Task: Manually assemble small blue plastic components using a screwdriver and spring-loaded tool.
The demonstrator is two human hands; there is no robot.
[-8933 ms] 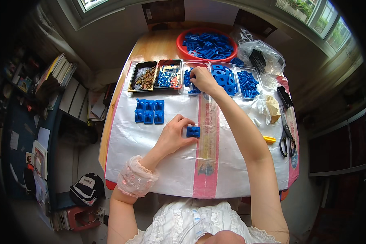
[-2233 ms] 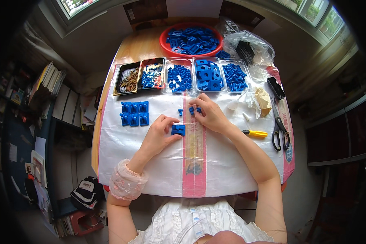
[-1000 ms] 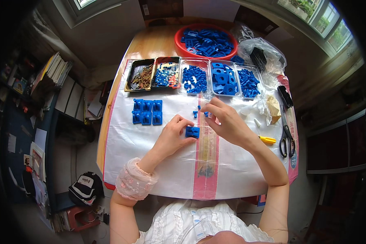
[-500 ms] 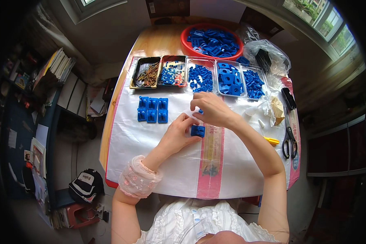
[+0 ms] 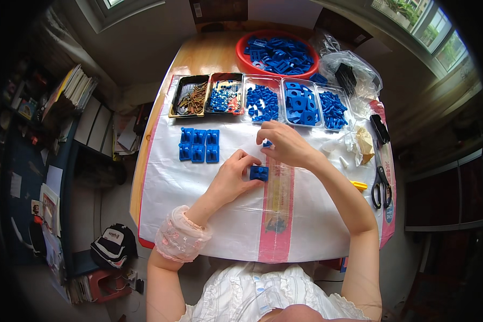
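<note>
My left hand (image 5: 232, 178) rests on the table cover, its thumb and fingers closed around the sides of a blue plastic block (image 5: 259, 173). Just beyond and to the right, my right hand (image 5: 287, 144) pinches a small blue plastic piece (image 5: 268, 144), mostly covered by the fingers. The two hands are apart. To the left of them, several blue assembled blocks (image 5: 198, 145) sit in two tight rows, with small parts standing up on top.
Behind my hands stand a tray of screws (image 5: 192, 97), a tray of small nuts and blue bits (image 5: 225, 96), and clear trays of blue parts (image 5: 302, 104). A red basin (image 5: 242, 63) holds more. Scissors (image 5: 381, 188) and a yellow-handled tool (image 5: 358, 185) lie right.
My right hand has drawn a little to the right, away from my left hand, with the small blue piece in its fingers. The left hand keeps its grip on the block.
</note>
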